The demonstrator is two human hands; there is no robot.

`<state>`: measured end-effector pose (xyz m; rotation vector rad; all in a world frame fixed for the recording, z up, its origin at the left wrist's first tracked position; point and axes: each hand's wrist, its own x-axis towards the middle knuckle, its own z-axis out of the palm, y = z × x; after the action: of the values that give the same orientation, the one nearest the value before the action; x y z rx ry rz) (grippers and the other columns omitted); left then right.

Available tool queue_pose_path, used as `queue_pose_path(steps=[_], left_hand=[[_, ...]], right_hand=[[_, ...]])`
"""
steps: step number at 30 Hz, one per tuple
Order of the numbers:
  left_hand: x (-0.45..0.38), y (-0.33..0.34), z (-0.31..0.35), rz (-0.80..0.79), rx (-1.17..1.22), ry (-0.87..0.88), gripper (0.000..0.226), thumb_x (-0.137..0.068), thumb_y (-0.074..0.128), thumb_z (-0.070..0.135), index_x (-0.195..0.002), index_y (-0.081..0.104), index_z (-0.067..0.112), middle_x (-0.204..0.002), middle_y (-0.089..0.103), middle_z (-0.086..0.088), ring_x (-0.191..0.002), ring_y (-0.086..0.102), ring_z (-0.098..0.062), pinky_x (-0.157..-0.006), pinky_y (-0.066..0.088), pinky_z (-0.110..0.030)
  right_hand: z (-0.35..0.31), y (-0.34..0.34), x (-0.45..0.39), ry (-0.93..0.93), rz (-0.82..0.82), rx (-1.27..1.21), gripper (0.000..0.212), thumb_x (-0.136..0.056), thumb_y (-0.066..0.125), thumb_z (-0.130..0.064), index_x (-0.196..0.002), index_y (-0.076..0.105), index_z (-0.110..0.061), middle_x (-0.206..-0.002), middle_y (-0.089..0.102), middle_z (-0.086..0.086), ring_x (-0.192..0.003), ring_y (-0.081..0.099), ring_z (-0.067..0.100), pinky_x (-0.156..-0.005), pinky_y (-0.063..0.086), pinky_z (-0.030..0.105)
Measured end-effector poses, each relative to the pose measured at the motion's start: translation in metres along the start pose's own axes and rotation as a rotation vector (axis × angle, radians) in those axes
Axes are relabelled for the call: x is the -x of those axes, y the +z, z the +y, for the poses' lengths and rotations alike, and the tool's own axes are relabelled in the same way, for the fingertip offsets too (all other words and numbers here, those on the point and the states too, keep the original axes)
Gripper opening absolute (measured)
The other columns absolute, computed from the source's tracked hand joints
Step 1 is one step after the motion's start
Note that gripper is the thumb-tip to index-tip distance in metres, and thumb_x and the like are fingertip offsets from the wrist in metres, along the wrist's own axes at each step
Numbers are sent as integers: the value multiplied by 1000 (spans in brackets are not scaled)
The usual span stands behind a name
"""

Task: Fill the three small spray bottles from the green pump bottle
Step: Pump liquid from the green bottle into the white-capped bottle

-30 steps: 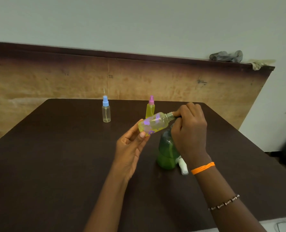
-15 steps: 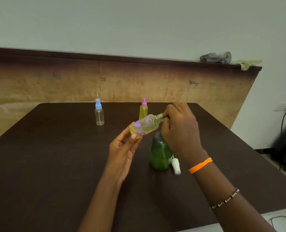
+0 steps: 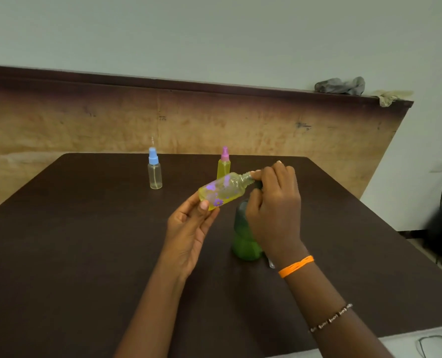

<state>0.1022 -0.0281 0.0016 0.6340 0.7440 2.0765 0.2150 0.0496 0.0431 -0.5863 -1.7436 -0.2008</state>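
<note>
My left hand [image 3: 189, 228] holds a small clear bottle with purple flowers [image 3: 222, 189], tilted with its open threaded neck pointing right; it holds yellow-green liquid. My right hand [image 3: 274, 210] curls over the top of the green pump bottle [image 3: 243, 244], which stands on the table. Its fingertips are at the small bottle's neck, and a dark nozzle shows just below that neck. The pump head is mostly hidden. A blue-capped spray bottle [image 3: 155, 174], nearly clear, and a pink-capped one [image 3: 224, 166] with yellow liquid stand farther back.
The dark brown table [image 3: 72, 241] ends at a wooden panel behind. A small white cap [image 3: 271, 263] lies by the green bottle's base, mostly hidden by my right wrist. Rags lie on the ledge [image 3: 341, 86]. A cable hangs at the right wall.
Both hands keep almost the same pose at the green bottle's top. The white cap has slipped mostly out of sight behind my right wrist as the view shifted.
</note>
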Motion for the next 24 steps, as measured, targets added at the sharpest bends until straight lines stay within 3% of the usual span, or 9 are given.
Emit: queue_pose_path(steps=[2,4,7,11,16,20,24], left_hand=[[0,0,-1,-8,-8,-2,61,-61,79,28,-114,60,4,-107,70,-7,-102,65,-15,-79,52,-19],[0,-1,0,11,-13,2,53,-64,72,24,-112,61,6,-105,71,-6,-100,66,-15,-77,52,-19],[1,0,-1,16,-4,-11,52,-61,73,26,-108,63,7,-104,71,-7,-100,66,-17,-75,53,-19],[1,1,1,6,-27,23,69,-52,86,36,-109,63,5,-107,70,-9,-101,66,-17,-77,53,-20],[2,2,-1,3,-46,11,41,-73,60,17,-112,60,4,-99,72,-3,-96,67,-13,-78,54,-20],[4,1,2,13,-58,14,39,-73,60,16,-110,61,6,-102,71,-4,-99,66,-14,-80,53,-21],[3,1,1,-4,-66,28,41,-72,61,15,-112,61,5,-103,71,-5,-99,65,-14,-80,53,-21]], right_hand=[[0,3,10,48,48,30,28,-80,36,6,-82,63,6,-80,58,21,-81,44,28,-77,45,38],[1,6,9,44,60,46,28,-79,35,7,-79,63,5,-79,58,21,-82,44,27,-77,45,36],[0,2,-3,-5,3,56,24,-77,36,5,-72,59,2,-73,54,17,-75,40,23,-67,40,30],[1,2,-23,-56,-60,53,22,-70,35,-1,-65,56,-1,-70,54,14,-67,50,28,-58,37,29],[4,2,3,-8,46,33,25,-76,35,7,-71,59,4,-74,56,21,-75,41,26,-65,41,34],[5,3,-6,-46,-5,19,21,-75,37,7,-65,54,0,-67,51,17,-69,37,23,-57,34,31],[7,-1,-19,-71,-65,9,20,-72,36,2,-64,54,0,-68,52,15,-64,47,29,-55,32,28]])
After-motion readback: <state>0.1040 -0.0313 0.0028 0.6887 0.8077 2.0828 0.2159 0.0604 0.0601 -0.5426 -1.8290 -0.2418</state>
